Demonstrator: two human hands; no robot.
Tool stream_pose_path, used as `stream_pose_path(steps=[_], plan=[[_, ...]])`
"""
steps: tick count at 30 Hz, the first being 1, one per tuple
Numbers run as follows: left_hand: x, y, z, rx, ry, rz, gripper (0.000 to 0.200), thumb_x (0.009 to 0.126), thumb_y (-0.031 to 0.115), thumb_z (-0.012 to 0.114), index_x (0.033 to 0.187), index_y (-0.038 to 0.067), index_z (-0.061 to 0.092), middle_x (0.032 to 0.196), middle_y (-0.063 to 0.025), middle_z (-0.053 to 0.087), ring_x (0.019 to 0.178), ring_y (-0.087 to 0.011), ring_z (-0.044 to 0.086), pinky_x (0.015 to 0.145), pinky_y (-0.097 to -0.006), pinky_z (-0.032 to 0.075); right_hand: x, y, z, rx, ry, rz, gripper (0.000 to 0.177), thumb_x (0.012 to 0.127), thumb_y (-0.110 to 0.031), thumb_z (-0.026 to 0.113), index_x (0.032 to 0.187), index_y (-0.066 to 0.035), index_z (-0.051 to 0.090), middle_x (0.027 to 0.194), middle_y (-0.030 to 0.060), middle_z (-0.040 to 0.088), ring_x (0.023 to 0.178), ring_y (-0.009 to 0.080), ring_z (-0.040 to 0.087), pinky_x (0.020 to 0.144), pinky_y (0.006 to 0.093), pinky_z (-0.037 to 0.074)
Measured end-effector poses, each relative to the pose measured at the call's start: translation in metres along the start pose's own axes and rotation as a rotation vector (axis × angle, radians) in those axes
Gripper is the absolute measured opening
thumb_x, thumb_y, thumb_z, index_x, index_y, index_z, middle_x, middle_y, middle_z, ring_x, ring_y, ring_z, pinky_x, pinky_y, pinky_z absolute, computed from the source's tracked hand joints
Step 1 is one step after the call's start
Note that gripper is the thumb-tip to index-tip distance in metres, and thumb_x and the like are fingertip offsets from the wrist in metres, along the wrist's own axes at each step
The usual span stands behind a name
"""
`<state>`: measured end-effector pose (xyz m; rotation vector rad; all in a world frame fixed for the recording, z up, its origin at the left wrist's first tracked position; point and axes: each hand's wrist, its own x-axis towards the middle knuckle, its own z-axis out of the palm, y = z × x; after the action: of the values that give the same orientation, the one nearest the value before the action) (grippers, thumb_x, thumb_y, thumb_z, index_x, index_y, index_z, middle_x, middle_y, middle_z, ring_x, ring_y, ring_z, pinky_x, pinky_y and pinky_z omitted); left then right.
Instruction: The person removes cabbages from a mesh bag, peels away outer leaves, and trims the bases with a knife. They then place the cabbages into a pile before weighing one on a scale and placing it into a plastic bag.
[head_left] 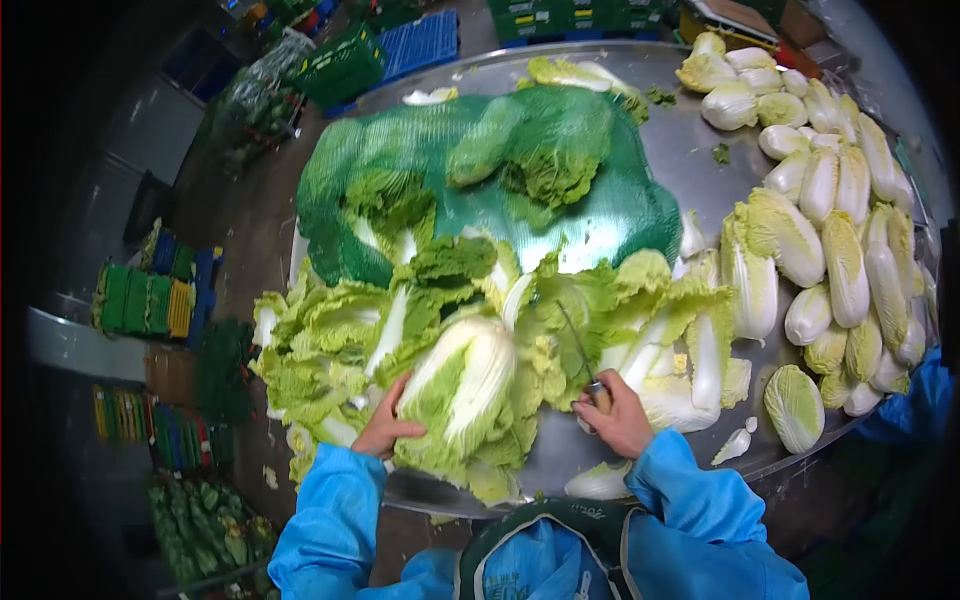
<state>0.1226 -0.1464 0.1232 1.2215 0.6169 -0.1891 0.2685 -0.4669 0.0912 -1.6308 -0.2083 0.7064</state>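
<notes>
My left hand (386, 424) rests on the near-left side of a large napa cabbage (468, 385) that lies on the steel table (690, 160), fingers spread against its outer leaves. My right hand (618, 415) grips the handle of a knife (580, 350); its thin blade points up and away into the loose leaves to the right of the cabbage. Both arms wear blue sleeves. Loose green and pale leaves (330, 345) are heaped all around the cabbage.
A green net sack of cabbages (480, 170) lies behind the leaf heap. Several trimmed pale cabbages (840, 220) are piled along the table's right side. Green and blue crates (380, 55) stand on the floor at the back and left. Another person's blue sleeve (915, 400) is at the right edge.
</notes>
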Motion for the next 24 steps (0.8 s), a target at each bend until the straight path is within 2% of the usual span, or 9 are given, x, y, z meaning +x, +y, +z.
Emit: stream_pose_path(steps=[1,4,7,9,11,12,15,19,24], plan=[[-0.014,-0.012,0.0,-0.006,0.018,-0.023,0.097,0.055,-0.001,0.076,0.137,0.0,0.025,0.127,-0.0126,0.044,0.116,-0.0236,0.046,0.099,-0.033,0.036,-0.007,0.004,0.0,0.006,-0.017,0.024,0.028,0.082,-0.019,0.064,0.1,-0.001,0.051,0.079,0.0106,0.058,0.065,0.0188,0.056,0.057,0.0324,0.045],[-0.042,-0.046,0.008,0.253,0.08,-0.123,0.099,0.053,0.002,0.078,0.137,0.004,0.026,0.128,-0.0109,0.044,0.118,-0.0217,0.043,0.1,-0.0328,0.033,-0.021,-0.01,0.005,-0.293,-0.255,-0.086,0.027,0.084,-0.021,0.06,0.099,-0.002,0.047,0.082,0.0201,0.057,0.075,0.0361,0.056,0.066,0.0403,0.044],[-0.053,-0.081,0.0,0.492,0.167,-0.058,0.098,0.053,0.002,0.078,0.137,0.005,0.028,0.126,-0.0104,0.045,0.116,-0.0215,0.044,0.099,-0.0318,0.034,-0.018,0.026,0.023,-0.479,-0.358,-0.094,0.027,0.085,-0.021,0.059,0.099,-0.004,0.043,0.073,0.0187,0.053,0.07,0.0368,0.054,0.062,0.041,0.043],[-0.064,-0.075,0.015,0.477,0.205,-0.014,0.095,0.056,0.008,0.077,0.137,0.005,0.028,0.128,-0.0152,0.043,0.12,-0.0261,0.042,0.1,-0.0345,0.033,-0.018,0.036,0.03,-0.496,-0.363,-0.119,0.025,0.085,-0.02,0.057,0.097,-0.004,0.042,0.076,0.0194,0.054,0.072,0.0387,0.055,0.062,0.0437,0.042],[-0.074,-0.062,0.029,1.212,0.416,0.321,0.095,0.056,0.018,0.078,0.137,0.006,0.029,0.132,-0.0208,0.038,0.123,-0.0331,0.037,0.102,-0.0406,0.031,-0.015,0.035,0.036,-0.57,-0.35,-0.16,0.023,0.085,-0.019,0.056,0.097,-0.004,0.042,0.08,0.0201,0.055,0.075,0.0394,0.055,0.063,0.0447,0.043],[-0.075,-0.051,0.05,1.281,0.377,0.301,0.099,0.055,0.024,0.077,0.138,0.006,0.026,0.135,-0.0241,0.032,0.126,-0.038,0.031,0.103,-0.0465,0.026,-0.013,0.032,0.04,-0.572,-0.36,-0.162,0.023,0.085,-0.019,0.056,0.097,-0.004,0.042,0.08,0.0201,0.055,0.075,0.0394,0.055,0.063,0.0447,0.043],[-0.05,-0.06,0.104,1.414,0.462,0.149,0.104,0.052,0.023,0.077,0.139,0.005,0.022,0.136,-0.0215,0.031,0.125,-0.037,0.031,0.102,-0.0478,0.026,-0.003,0.027,0.053,-0.618,-0.351,-0.256,0.022,0.084,-0.017,0.055,0.095,-0.004,0.041,0.085,0.0215,0.055,0.077,0.0411,0.056,0.064,0.047,0.044],[-0.027,-0.083,0.087,1.39,0.558,0.25,0.108,0.05,0.022,0.077,0.139,0.004,0.02,0.135,-0.0203,0.032,0.124,-0.0357,0.032,0.1,-0.047,0.026,0.018,0.024,0.062,-0.815,-0.454,-0.26,0.018,0.086,-0.016,0.049,0.094,-0.002,0.039,0.085,0.0225,0.055,0.074,0.0413,0.057,0.063,0.05,0.045],[-0.023,-0.078,0.06,1.263,0.421,0.303,0.112,0.045,0.023,0.079,0.139,0.003,0.021,0.129,-0.0192,0.036,0.12,-0.0356,0.036,0.098,-0.0447,0.029,0.025,0.024,0.077,-0.881,-0.509,-0.22,0.015,0.085,-0.013,0.045,0.093,-0.001,0.04,0.085,0.0241,0.056,0.073,0.0413,0.059,0.063,0.0506,0.046]])
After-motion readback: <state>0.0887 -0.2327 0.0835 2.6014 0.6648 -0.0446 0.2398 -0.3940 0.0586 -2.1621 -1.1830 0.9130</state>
